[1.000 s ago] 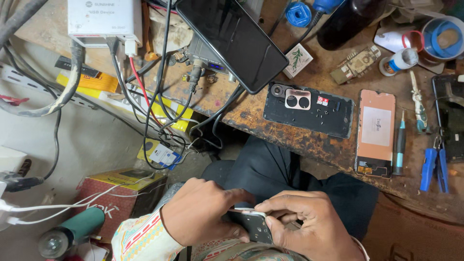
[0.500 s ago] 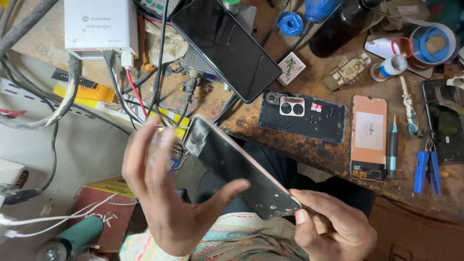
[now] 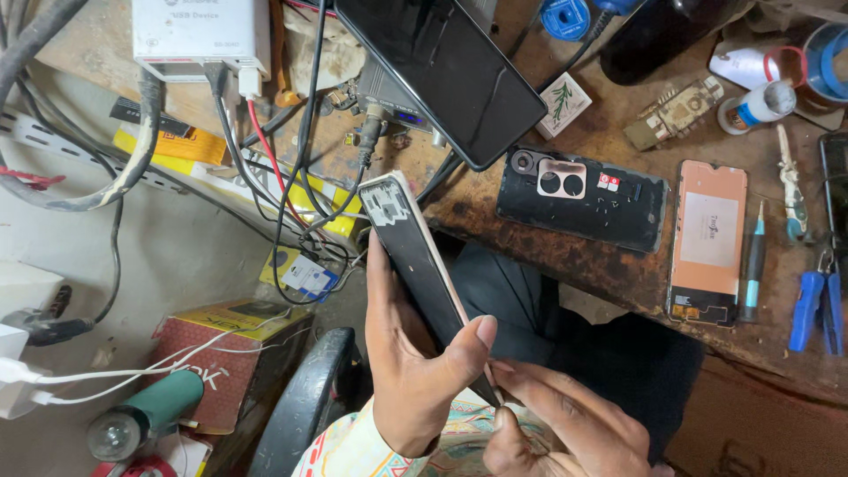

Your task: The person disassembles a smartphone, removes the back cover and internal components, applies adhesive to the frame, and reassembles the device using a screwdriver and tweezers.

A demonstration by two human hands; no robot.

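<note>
- I see a worn, stained brown worktop point(image 3: 609, 269) across the upper right, its edge running diagonally; left of it are a pale wall and a tangle of cables point(image 3: 291, 168) below a white box point(image 3: 199, 35).
- My left hand point(image 3: 415, 380) is closed around the lower part of a phone frame point(image 3: 422, 269), thumb pressed on its near edge, fingers behind it. The frame stands tilted, top end up towards the worktop edge, held in the air above my lap.
- My right hand point(image 3: 565, 424) has its fingertips pinched at the frame's bottom corner, touching it just beside the left thumb; I cannot tell whether it holds a tool.
- On the worktop I count one large dark screen point(image 3: 442, 71), one black phone back with camera openings point(image 3: 579, 199), one copper-coloured panel point(image 3: 707, 243), one dark screwdriver point(image 3: 753, 261) just beside that panel, and one blue-handled pair of pliers point(image 3: 817, 305).
- Below left lie one red carton point(image 3: 221, 353) and one green-bodied torch point(image 3: 146, 415).
</note>
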